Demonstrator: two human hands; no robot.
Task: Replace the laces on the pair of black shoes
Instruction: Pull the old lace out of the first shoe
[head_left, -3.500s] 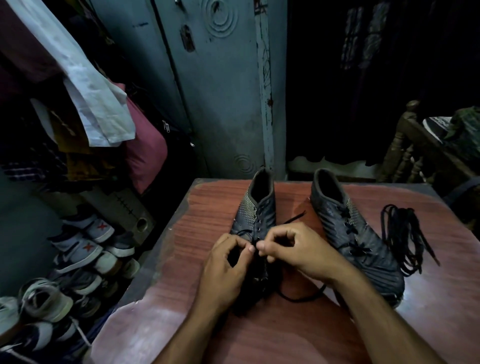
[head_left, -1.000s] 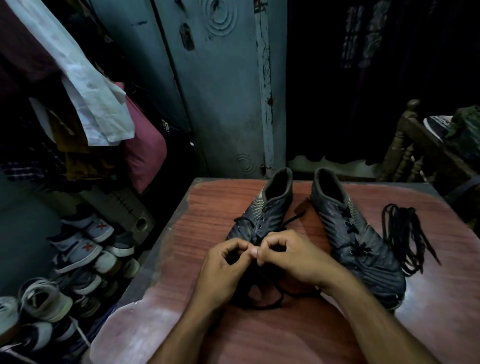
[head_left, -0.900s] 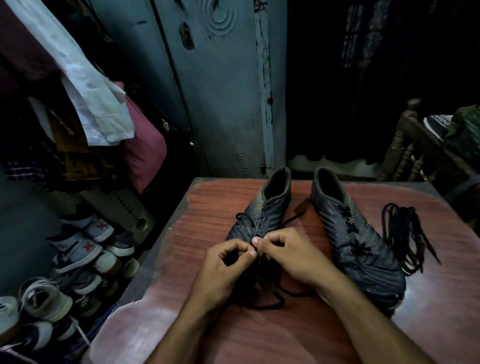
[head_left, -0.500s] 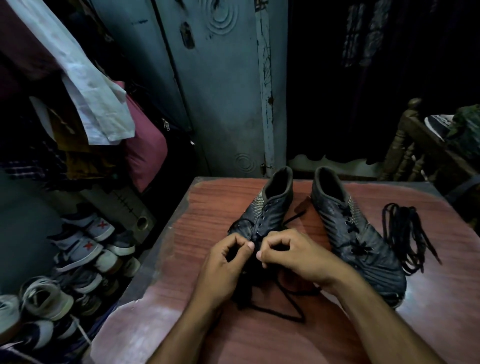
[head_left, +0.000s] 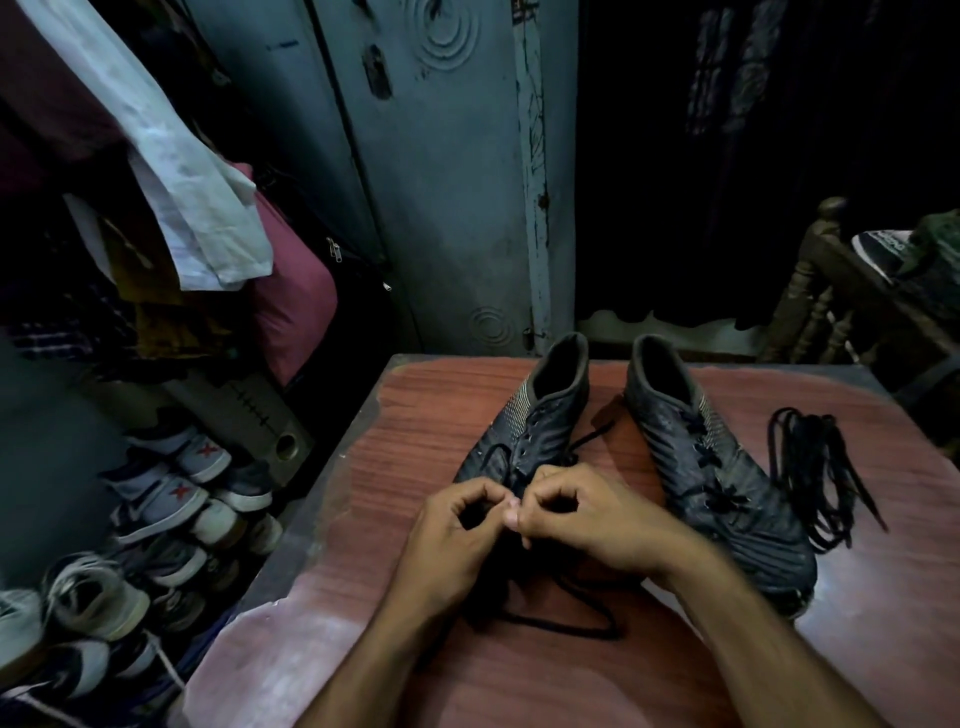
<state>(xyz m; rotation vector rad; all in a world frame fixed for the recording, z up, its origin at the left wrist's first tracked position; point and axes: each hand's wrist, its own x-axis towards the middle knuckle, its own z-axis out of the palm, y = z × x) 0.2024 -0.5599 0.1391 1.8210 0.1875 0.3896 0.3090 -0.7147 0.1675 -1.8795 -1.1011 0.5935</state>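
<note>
The left hand (head_left: 457, 540) and right hand (head_left: 587, 519) met knuckle to knuckle over the toe half of the left shoe (head_left: 530, 421), both with fingers curled and thumb tips pressed together; they seemed to pinch the lace (head_left: 561, 626) there, though the strand itself was hidden between the fingers, so what each one gripped cannot be told for sure. The shoe lay directly under and beyond the hands, its long axis running away from the person and leaning a little rightward, heel opening at the far end, upper eyelets bare. A slack loop of lace trailed out from under the hands toward the person across the table (head_left: 519, 686), and one free end poked out on the shoe's right side. Either hand was equally near the eyelets; the next row stood just past the fingertips, so the coming move was probably a short reach forward along the shoe. The right shoe (head_left: 717, 467) sat just beside, parallel, heel away, already laced. Farther right a spare bundle of laces (head_left: 815, 467) lay loose on the table, apart from both shoes.
</note>
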